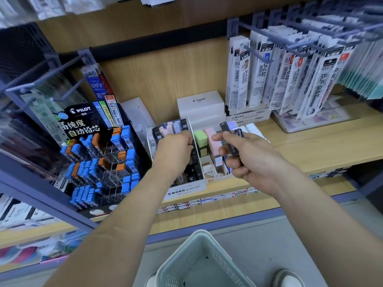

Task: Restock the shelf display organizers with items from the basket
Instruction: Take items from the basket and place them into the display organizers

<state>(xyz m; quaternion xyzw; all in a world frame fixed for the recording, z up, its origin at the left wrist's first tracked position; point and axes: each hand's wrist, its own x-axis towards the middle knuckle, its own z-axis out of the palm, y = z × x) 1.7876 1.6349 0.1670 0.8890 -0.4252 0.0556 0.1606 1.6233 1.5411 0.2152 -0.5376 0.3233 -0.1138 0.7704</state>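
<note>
- Two hands in view, both held over the wooden shelf (323, 146), forearms bare.
- L hand (176, 150): knuckles up, fingers curled down into the rear rows of the MONO organizer (184, 190). Fingertips are hidden among the cases, so a grasp cannot be confirmed.
- R hand (248, 160): clenched round a bundle of dark lead cases (237, 139), thumb stretched toward the L. Bundle stands up out of the fist, above the pastel tray (207, 162), not touching it.
- MONO organizer: white, stepped, front label reads "MONO graph MG". Stands at the shelf's front edge and holds black, pink and lilac cases in rows.
- Pastel tray: just R of the MONO organizer; cannot tell if they touch. Green and pink cases at rear, white card dividers at front.
- Basket (182, 264): pale grey-green mesh, on the floor below the shelf, at bottom of view, well apart from both hands.
- PILOT display (99, 158): black, L of the MONO organizer, clear cells w/ blue and orange cases.
- White PILOT box (201, 104): behind the organizer, against the back panel.
- Refill packs (279, 79): hanging on pegs, upper R.
- Shoe tip (288, 279): on the floor, R of basket.
</note>
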